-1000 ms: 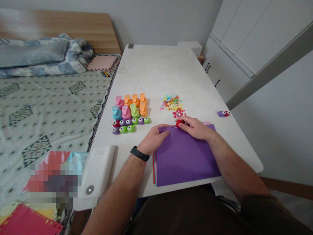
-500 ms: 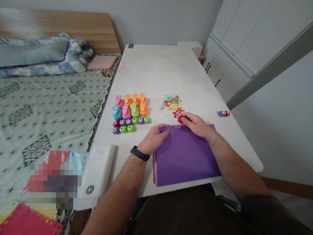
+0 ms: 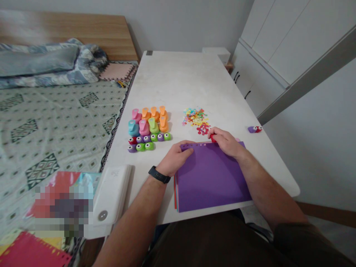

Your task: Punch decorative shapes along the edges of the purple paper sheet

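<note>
A sheet of purple paper [image 3: 213, 178] lies on top of a stack of coloured sheets at the near side of the table. A row of small punched holes runs along the left part of its far edge. My left hand [image 3: 176, 157] grips the sheet's far left corner, thumb on top. In my right hand [image 3: 226, 141] is a small red paper punch [image 3: 213, 138], held at the far edge of the sheet and partly hidden by the fingers. Just beyond the punch lie red paper cutouts [image 3: 203, 128], beside a pile of multicoloured cutouts [image 3: 194, 115].
Several large punches [image 3: 144, 127] and small punches [image 3: 153, 137] stand in rows at the left. Two small punches [image 3: 254, 129] lie near the right edge. A long white device [image 3: 112, 193] sits at the near left corner, next to a bed [image 3: 69, 122] with punched paper [image 3: 32, 250].
My right hand has shifted a little to the right along the paper's far edge with the red punch. The left hand stays in place.
</note>
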A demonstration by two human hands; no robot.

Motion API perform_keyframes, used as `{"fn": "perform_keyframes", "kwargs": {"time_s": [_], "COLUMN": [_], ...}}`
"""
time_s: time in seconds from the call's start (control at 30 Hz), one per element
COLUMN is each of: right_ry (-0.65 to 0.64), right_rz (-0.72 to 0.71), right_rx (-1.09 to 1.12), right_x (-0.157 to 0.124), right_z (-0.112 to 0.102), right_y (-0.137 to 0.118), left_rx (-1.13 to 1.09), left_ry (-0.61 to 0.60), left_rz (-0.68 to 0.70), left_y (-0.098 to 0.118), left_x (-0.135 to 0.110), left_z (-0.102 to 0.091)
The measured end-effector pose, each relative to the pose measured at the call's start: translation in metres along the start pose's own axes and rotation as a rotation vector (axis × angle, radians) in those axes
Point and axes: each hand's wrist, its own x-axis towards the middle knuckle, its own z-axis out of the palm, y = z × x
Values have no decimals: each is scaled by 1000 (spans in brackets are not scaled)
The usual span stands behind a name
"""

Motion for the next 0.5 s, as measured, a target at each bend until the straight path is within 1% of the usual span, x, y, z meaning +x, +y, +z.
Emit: {"fn": "perform_keyframes", "kwargs": {"time_s": [0.1, 0.2, 0.3, 0.5], "right_ry": [-2, -36, -54, -74], "right_rz": [-25, -59, -88, -97], "right_rx": [-121, -194, -212, -190], "right_x": [-2, -3, -3, -3], "right_z": [-2, -1, -1, -3], "right_y": [-3, -4, -5, -6], "left_rx": [-28, -55, -65, -117], "left_ry": [-8, -30, -38, -37], "left_rz": [-12, -12, -23, -53], "left_y": [1, 0, 0, 5], "left_x": [0, 1, 0, -2], "left_z": [0, -1, -1, 3]}}
